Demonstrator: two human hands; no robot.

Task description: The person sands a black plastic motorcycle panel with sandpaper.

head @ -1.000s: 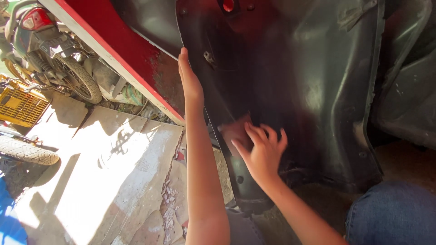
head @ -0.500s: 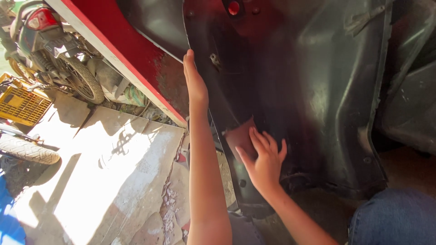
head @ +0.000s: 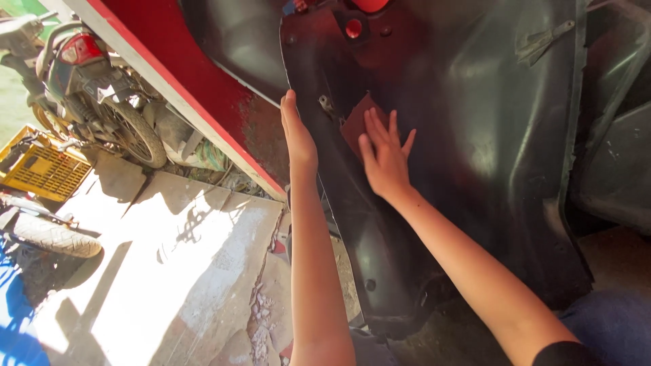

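Probably a motorcycle repair yard: parked motorbike (head: 88, 88), loose tyre (head: 51, 237).

1. Right hand (head: 384, 159) flat, fingers spread, pressing a reddish-brown sheet of sandpaper (head: 356, 120) onto the black plastic body panel (head: 475, 169).
2. Left hand (head: 298, 135) edge-on along the panel's left rim, fingers straight, steadying it.
3. Red panel (head: 203, 88) just behind, left of the black one.
4. Motorcycle (head: 95, 95) and yellow crate (head: 41, 169) upper left, on sunlit concrete floor (head: 169, 271).
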